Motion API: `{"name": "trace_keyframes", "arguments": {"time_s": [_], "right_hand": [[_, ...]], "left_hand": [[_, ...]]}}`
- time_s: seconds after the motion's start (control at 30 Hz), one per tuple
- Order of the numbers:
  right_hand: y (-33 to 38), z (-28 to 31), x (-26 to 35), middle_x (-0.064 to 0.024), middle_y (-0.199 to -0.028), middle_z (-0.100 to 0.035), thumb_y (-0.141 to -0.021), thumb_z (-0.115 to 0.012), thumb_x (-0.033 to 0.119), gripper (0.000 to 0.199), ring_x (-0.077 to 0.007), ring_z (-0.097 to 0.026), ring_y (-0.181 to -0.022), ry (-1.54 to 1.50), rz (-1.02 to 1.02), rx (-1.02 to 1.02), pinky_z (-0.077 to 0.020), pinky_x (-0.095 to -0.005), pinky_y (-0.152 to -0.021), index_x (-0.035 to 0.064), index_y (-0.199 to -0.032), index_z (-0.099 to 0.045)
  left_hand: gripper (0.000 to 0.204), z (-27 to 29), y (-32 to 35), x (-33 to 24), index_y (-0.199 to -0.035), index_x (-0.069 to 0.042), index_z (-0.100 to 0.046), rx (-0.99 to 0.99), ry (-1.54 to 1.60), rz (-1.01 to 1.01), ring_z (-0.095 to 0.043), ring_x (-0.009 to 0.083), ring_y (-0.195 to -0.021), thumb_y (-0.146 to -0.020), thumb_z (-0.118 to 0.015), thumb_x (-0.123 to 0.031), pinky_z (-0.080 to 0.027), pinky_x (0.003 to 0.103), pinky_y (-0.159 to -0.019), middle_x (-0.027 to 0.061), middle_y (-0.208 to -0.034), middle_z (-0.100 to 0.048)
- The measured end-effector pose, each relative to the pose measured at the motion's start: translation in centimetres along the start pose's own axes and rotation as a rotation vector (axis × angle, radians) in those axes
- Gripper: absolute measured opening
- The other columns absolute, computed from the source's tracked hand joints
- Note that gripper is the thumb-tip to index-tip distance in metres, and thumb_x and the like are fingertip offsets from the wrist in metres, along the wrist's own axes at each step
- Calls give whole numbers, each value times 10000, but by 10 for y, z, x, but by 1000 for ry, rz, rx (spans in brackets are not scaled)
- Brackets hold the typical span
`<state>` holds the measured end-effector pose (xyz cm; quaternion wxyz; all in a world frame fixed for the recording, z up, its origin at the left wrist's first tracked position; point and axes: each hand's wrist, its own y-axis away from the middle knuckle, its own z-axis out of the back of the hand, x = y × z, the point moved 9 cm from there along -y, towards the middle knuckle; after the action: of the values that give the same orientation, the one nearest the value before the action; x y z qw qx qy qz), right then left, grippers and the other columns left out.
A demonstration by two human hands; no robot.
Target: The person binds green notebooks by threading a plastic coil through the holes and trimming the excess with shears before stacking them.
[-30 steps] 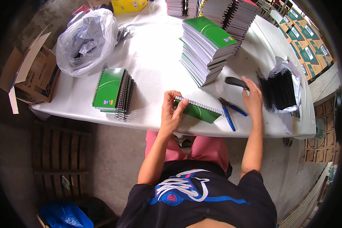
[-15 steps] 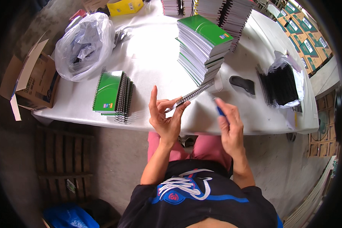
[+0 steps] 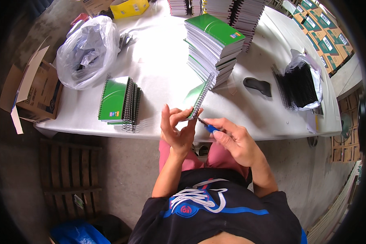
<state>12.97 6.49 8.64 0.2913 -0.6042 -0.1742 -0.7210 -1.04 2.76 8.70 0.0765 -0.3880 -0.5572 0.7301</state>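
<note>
So in the middle of the frame the left hand has a green spiral notebook lifted off the table, held edge-on so the wire coil runs diagonally up toward the centre; the fingers are curled around its lower end, thumb on one side and the rest on the other, a fairly snug pinch. The right hand sits just right of it, lower centre, closed around a small blue-handled tool whose metal tip touches the bottom end of the coil. Can't tell exactly what kind of tool it is, most of it is buried in the hand. Behind the hands, upper centre, there's a tall stack of green notebooks on the white table, and a shorter pile of bound green notebooks sits left of centre near the front edge. Upper left has a clear plastic bag stuffed with scraps, and an open cardboard box stands on the floor beside the table at far left. On the right side, a bundle of black wire coils lies partly in a plastic wrapper, with a dark curved object between it and the tall stack. The person wears a black shirt and pink trousers, bottom of the frame.
</note>
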Motion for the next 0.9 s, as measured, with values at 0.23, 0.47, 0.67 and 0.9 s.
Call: {"name": "trace_keyframes", "arguments": {"time_s": [0.23, 0.47, 0.67, 0.9], "right_hand": [[9, -7, -38, -134, -1024, -581, -957, -474, 299, 426, -229, -600, -912, -313, -194, 26, -501, -335, -744, 59, -1307, -446], [34, 99, -76, -165, -1186, -516, -914, -529, 289, 392, -332, -475, -1149, 1144, -353, -441, -343, -411, -995, 127, -1271, -525], [-15, 53, -41, -122, -1290, -488, -866, -622, 358, 562, -296, -445, -1210, 525, 139, -296, -311, -416, -1032, 101, -1337, -454], [-105, -28, -9, -57, -923, -647, -843, -658, 42, 435, -93, -614, -777, -577, 130, -246, -489, -209, -670, -1, -1249, -507]], "left_hand": [[916, 5, -2, 1, -1377, 45, -242, -75, -24, 10, -562, 153, -734, -643, -787, 97, -473, 241, -632, 69, -804, -612], [349, 19, 10, 62, -1227, 35, -507, -221, 561, 793, -607, 147, -938, -902, -597, -54, -455, 246, -850, 113, -1021, -637], [307, 33, -1, 50, -1210, 21, -499, -230, 717, 744, -560, 185, -1086, -911, -554, -24, -412, 276, -948, 161, -1121, -605], [296, 118, -21, 30, -1212, -32, -472, -386, 338, 467, -455, 189, -1179, -930, -518, -109, -395, 322, -967, 104, -1254, -484]]}}
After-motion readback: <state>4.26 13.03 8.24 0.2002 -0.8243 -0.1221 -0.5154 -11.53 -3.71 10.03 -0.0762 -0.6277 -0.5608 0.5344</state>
